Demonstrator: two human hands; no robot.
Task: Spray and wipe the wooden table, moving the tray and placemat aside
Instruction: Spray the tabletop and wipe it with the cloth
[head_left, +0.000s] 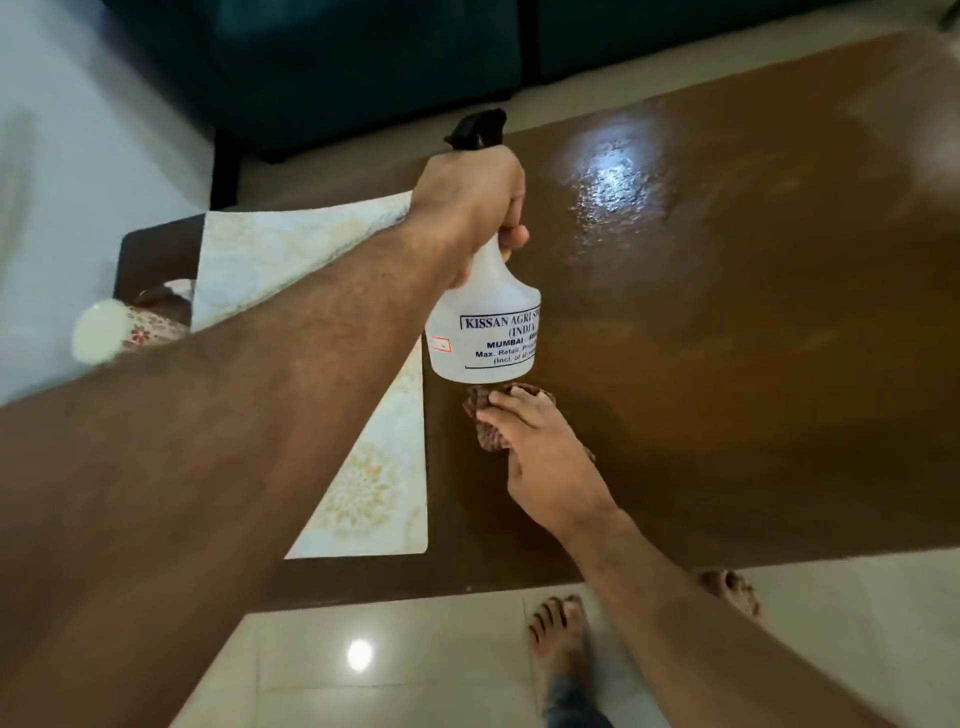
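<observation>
Wooden table (727, 322), seen from above, spreads out under and to the right of both hands, with a wet, glossy patch just ahead of the spray nozzle. Left hand (475, 200) is closed around the neck of a translucent white spray bottle (485, 317), held upright above the table; whether a finger is on the trigger cannot be told. Right hand (535, 457) lies flat, fingers spread, pressing a brown cloth (485, 415) onto the table directly below the bottle. Placemat (291, 260), pale and patterned, lies to the left, beneath the left forearm; the tray cannot be made out with certainty.

Risks, as judged: spray drifting left would wet the placemat, which sits close to the nozzle; the left forearm sweeping over it may drag it or knock the small white object (101, 332) at the far left; the bottle's base could also strike the right fingers beneath it.

Contents: the bottle's liquid level is not discernible through its cloudy wall.
</observation>
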